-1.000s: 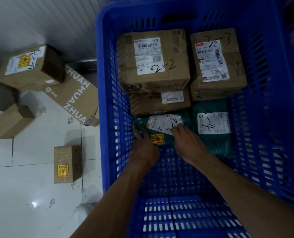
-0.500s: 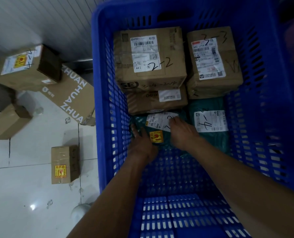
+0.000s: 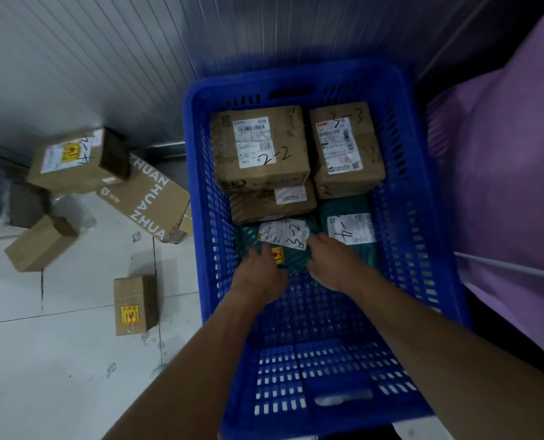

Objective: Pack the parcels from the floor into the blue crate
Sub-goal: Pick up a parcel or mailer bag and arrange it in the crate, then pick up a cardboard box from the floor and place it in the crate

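Blue crate (image 3: 423, 217) holding five parcels: three cardboard boxes at its far wall (box 2-2 (image 3: 258, 144) stacked on lower box (image 3: 264, 204), box 3-3 (image 3: 346, 150) in the far right corner) and two green mailers, bag 3-2 (image 3: 296, 260) and bag 1-4 (image 3: 350, 228). Left hand (image 3: 261, 274) lies spread on bag 3-2; right hand (image 3: 334, 265) rests at its right edge, grip indiscernible, both placed as half a second before. At least four floor boxes (image 3: 134, 304) lie on the tiled floor (image 3: 58, 360) left of the crate; purple fabric (image 3: 502, 185) borders its right.
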Demonstrator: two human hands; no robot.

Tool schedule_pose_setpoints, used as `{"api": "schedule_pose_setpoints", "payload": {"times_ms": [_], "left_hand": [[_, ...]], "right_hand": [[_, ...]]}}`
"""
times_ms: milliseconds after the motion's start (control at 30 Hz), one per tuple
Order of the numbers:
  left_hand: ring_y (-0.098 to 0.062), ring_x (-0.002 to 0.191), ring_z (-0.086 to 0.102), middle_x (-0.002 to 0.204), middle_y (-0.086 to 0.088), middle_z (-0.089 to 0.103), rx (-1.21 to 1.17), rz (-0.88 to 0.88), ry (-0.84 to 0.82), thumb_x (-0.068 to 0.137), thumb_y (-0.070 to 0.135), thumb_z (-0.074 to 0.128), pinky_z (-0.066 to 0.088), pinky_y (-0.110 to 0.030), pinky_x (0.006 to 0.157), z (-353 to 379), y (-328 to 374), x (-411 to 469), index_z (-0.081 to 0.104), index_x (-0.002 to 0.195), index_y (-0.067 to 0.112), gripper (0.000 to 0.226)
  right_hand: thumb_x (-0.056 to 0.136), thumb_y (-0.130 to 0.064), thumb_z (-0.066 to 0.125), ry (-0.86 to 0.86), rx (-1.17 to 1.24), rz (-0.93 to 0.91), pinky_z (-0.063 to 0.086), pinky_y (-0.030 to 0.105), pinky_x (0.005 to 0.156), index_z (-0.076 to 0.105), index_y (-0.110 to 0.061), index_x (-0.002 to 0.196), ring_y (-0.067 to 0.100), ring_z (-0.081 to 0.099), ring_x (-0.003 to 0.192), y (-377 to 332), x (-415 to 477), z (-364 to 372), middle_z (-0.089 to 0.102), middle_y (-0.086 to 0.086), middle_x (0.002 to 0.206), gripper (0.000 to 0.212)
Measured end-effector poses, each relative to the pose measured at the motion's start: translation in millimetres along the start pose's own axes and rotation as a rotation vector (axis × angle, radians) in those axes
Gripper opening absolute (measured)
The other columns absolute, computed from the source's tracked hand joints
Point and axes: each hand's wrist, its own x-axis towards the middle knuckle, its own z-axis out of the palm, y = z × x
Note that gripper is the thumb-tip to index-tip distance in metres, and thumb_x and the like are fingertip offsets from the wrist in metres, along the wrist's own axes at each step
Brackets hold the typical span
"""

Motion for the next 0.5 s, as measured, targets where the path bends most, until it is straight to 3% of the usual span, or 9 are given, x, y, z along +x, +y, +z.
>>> {"api": "schedule_pose_setpoints", "payload": {"times_ms": [200,500], "left_hand": [[-0.038,0.119,0.056,0.137,-0.019,0.051,-0.083,0.05,0.052,0.097,0.036,0.056,0.049,-0.046,0.096,-50,21,-81,0.039,0.147,0.01,0.059],[-0.03,0.119,0.06,0.133,-0.011,0.062,-0.355,-0.07,0.161,0.1,0.033,0.055,0.049,-0.038,0.099,-111,4,-194,0.053,0.138,0.01,0.045]], "right_hand": [[0.101,-0.029,0.052,0.034,0.088,0.044,0.038,0.034,0.071,0.052,-0.008,0.125,0.029,0.055,0.103,-29,-65,-50,0.052,0.012,0.122,0.031],[0.102,-0.036,0.049,0.026,0.143,-0.006,0.049,0.04,0.088,0.053,-0.011,0.133,0.025,0.056,0.11,-95,-144,-101,0.051,0.008,0.132,0.04]]}}
